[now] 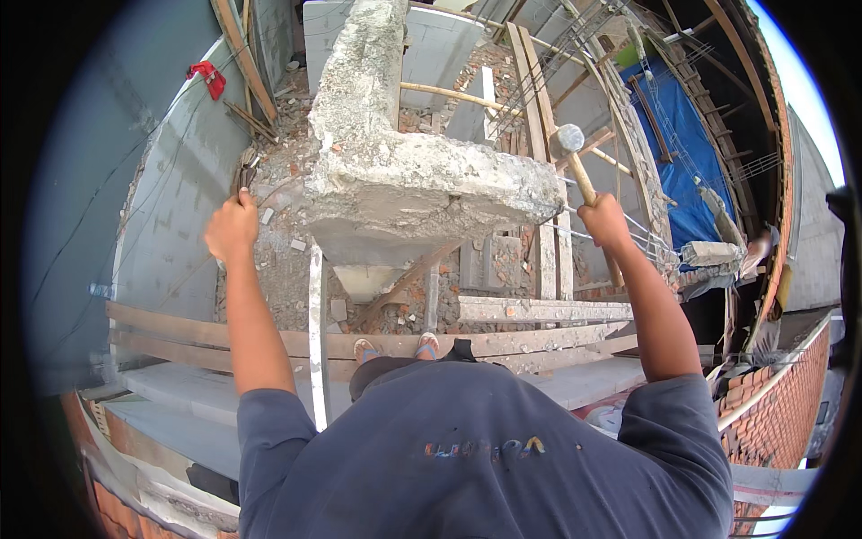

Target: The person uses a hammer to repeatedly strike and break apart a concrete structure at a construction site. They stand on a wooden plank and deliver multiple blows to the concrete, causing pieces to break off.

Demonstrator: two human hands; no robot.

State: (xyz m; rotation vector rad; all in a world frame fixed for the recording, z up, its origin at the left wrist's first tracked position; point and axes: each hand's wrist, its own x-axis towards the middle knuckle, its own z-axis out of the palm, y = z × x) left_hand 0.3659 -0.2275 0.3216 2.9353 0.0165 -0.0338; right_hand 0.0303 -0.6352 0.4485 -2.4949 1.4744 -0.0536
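My right hand (604,219) grips the wooden handle of a sledgehammer (571,140). Its metal head is raised beyond the right end of an L-shaped concrete beam (431,165), and the handle's lower end shows below my fist. The beam has rough, broken faces, and bare steel bars (572,232) stick out of its right end. To the left of the beam, my left hand (233,226) is curled, thumb upward. A dark, slender object (248,168) shows just past the thumb; whether I hold it or it lies behind is unclear.
My sandalled feet stand on wooden planks (269,337). A thin white-edged post (317,337) rises at left. Brick rubble (276,269) lies below. Upright boards (539,135), bamboo poles (465,96) and a blue tarp (687,162) are beyond. Another person (754,259) is at far right.
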